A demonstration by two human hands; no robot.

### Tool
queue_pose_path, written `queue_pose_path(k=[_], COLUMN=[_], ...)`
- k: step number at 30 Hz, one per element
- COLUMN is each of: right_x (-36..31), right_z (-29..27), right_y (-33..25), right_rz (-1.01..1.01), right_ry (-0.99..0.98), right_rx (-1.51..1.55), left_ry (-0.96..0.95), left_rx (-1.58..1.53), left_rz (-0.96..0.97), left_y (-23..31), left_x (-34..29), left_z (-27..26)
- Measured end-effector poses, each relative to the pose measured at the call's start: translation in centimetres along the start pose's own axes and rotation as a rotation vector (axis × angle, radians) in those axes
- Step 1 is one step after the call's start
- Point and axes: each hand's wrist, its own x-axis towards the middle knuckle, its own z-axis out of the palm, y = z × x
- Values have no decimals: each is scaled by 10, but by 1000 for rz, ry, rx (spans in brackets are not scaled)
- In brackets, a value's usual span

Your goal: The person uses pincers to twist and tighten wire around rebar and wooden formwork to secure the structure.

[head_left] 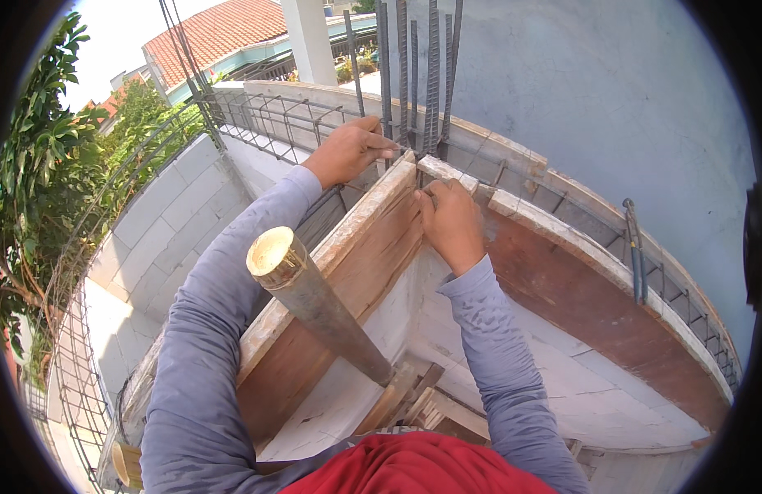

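My left hand (356,152) is closed in a pinch beside the far end of the left formwork board (340,262), near the upright ribbed steel bars (414,78). What its fingertips hold is too small to make out. On the inner side of the corner, my right hand (453,224) has its fingers curled at the board ends, just below a short piece of wood (447,174). Whatever it may grip is hidden. The right formwork board (595,280) runs off from this corner, with reddish-brown plywood facing inward.
A bamboo pole (327,309) rises between my arms. Pincers (634,251) hang over the right board's edge beside a rebar cage (673,284). A white block wall (171,214) and wire-tied bars (76,370) lie left. A grey wall (595,90) stands behind.
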Motion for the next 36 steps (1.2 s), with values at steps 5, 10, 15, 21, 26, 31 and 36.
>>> queue_pose_path(k=[5, 10, 15, 21, 26, 31, 36], right_x=[50, 106, 121, 123, 106, 35, 25], right_z=[-31, -40, -50, -23, -14, -19, 1], right_y=[-4, -14, -17, -18, -9, -23, 0], right_rz=[-487, -750, -700, -707, -752, -590, -216], right_ry=[-77, -252, -387, -231, 59, 300, 30], right_rx=[-154, -216, -205, -177, -133, -268, -117], left_ry=[-49, 4, -76, -122, -62, 28, 17], left_rx=[-28, 14, -352, -389, -525, -479, -533], left_rz=[72, 75, -279, -152, -449, -468, -540], left_y=[1, -2, 5, -9, 21, 11, 26], left_x=[-2, 0, 0, -8, -7, -7, -4], left_z=[10, 13, -2, 8, 18, 34, 27])
